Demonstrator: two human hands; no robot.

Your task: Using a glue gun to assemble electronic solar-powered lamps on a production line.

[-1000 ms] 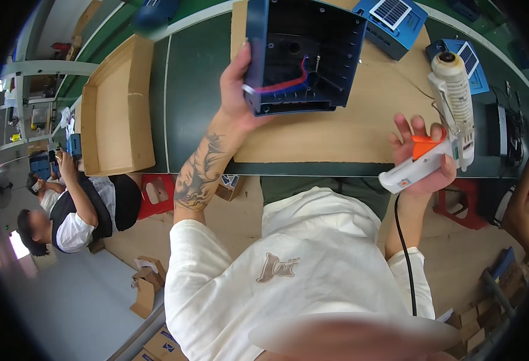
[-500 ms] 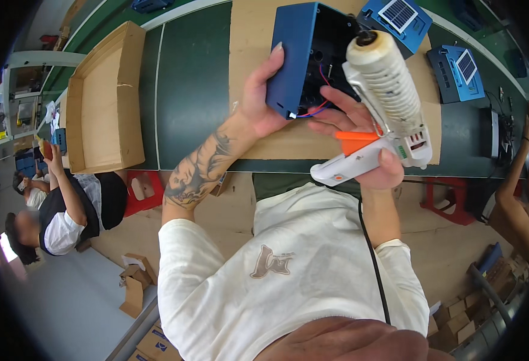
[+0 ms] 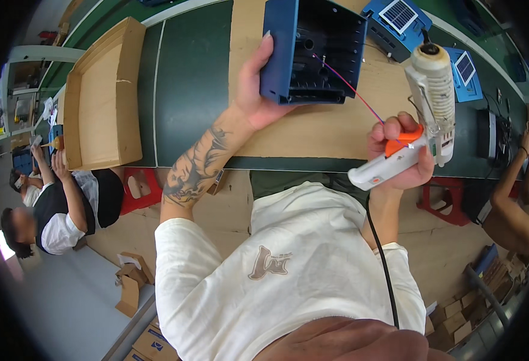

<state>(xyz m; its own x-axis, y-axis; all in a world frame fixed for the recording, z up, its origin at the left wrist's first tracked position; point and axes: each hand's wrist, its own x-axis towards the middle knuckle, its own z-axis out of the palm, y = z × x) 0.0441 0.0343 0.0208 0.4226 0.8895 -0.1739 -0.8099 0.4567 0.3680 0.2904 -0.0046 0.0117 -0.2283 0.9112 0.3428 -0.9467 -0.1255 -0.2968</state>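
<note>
My left hand (image 3: 258, 93) grips the side of an open blue plastic housing (image 3: 278, 51), its dark hollow inside turned toward the right. A thin pair of red and blue wires (image 3: 360, 98) comes out of the housing and stretches tight to my right hand (image 3: 420, 172). That hand is closed round the white handle of a hot glue gun (image 3: 438, 90) with an orange trigger, its nozzle pointing away from me. The wires' end, with a small white connector, lies at my right fingers by the trigger. How the fingers hold it is partly hidden.
Two blue units with small solar panels, one (image 3: 397, 24) behind and one (image 3: 466, 72) farther right, rest on the table. A cardboard sheet (image 3: 312, 141) lies under my hands. At left stands a shallow cardboard box (image 3: 102, 102). The gun's black cord (image 3: 382, 259) crosses my shirt. Other people sit at both sides.
My right hand has moved right with the glue gun, away from the housing, drawing the wires out straight. My left hand has shifted the housing slightly up and left, turning its inside more into view.
</note>
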